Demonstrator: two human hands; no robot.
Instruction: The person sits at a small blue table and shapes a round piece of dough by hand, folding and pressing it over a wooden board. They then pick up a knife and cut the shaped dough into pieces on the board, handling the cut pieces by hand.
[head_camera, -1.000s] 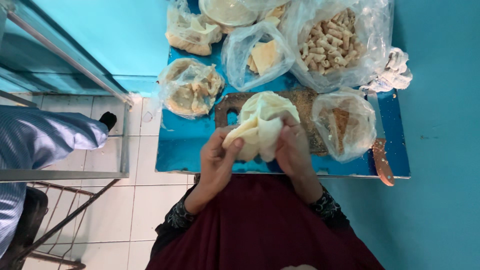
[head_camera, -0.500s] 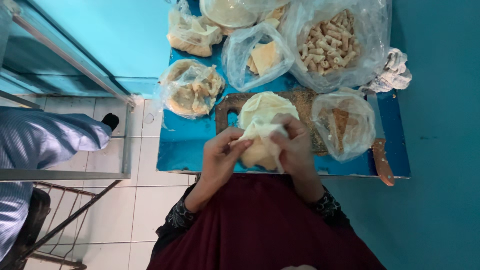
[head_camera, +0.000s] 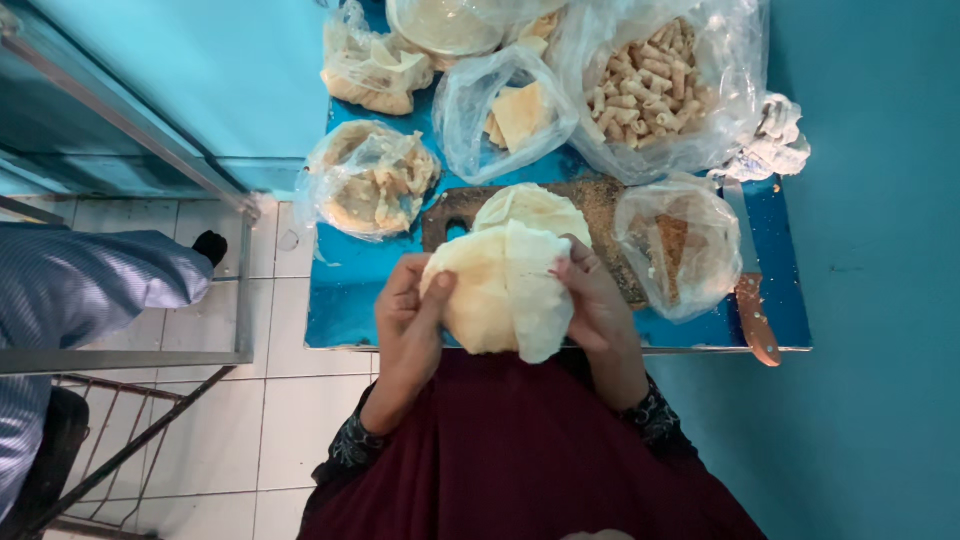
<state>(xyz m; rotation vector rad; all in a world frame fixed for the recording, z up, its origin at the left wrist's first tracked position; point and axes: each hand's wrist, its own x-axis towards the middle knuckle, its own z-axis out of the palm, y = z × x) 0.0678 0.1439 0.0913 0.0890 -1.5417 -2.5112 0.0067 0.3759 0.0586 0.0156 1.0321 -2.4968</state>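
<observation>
Blue table (head_camera: 350, 300) against turquoise wall (head_camera: 870, 300), white tiled floor (head_camera: 290, 420) beside

dark maroon garment, black patterned sleeve cuffs at both wrists, bare hands (head_camera: 410, 320).

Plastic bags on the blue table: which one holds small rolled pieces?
The large bag at the far right, holding many short pale rolls. The other bags hold flat sheets, folded pieces or crumbs.

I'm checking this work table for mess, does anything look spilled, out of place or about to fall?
Yes. A knife lies at the blue table's right front corner, its brown handle sticking out past the edge. Brown crumbs are scattered over the wooden board. Both hands, left and right, hold a thin dough sheet cleanly.
</observation>
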